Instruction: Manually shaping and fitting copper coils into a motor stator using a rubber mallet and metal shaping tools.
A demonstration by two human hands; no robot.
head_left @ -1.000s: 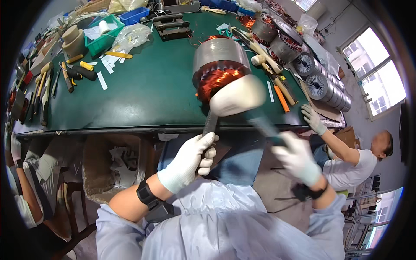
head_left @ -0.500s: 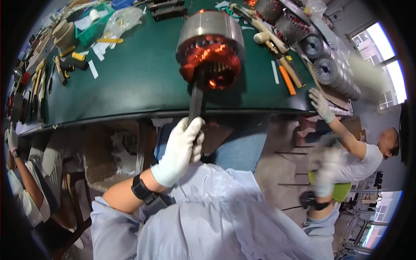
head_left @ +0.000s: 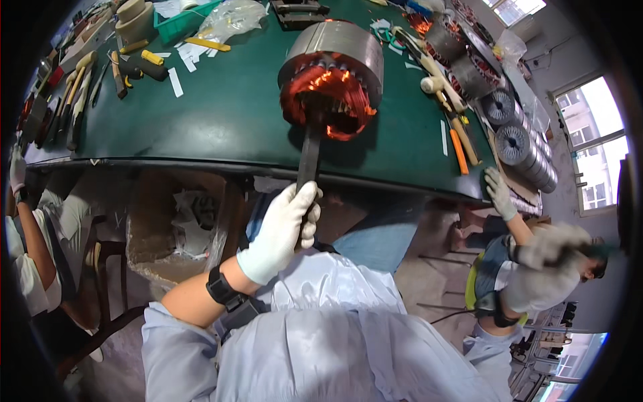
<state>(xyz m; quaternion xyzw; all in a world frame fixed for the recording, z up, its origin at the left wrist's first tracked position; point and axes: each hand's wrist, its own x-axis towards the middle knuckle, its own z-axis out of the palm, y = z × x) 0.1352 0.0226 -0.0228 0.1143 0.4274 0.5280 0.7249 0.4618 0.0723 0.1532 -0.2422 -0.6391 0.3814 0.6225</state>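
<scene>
The stator [head_left: 333, 57] sits on the green worktop [head_left: 201, 127], near its front edge, its open end and copper coils [head_left: 300, 95] facing the person. With its thick steel ring it should be heavy and rigid, and the smooth outside may slip under a glove; the coil wire looks easier to nick, so the ring is the better place to grip. The bar [head_left: 309, 157], dark, straight and probably stiff, reaches into the lower part of that opening, where its tip is hard to make out. The left hand [head_left: 276, 233], in a white glove, has its fingers [head_left: 309, 229] curled closed round the bar's near end, short of the worktop. The right hand [head_left: 548, 266], out to the right, is too blurred to tell how far its fingers are open or what they hold.
</scene>
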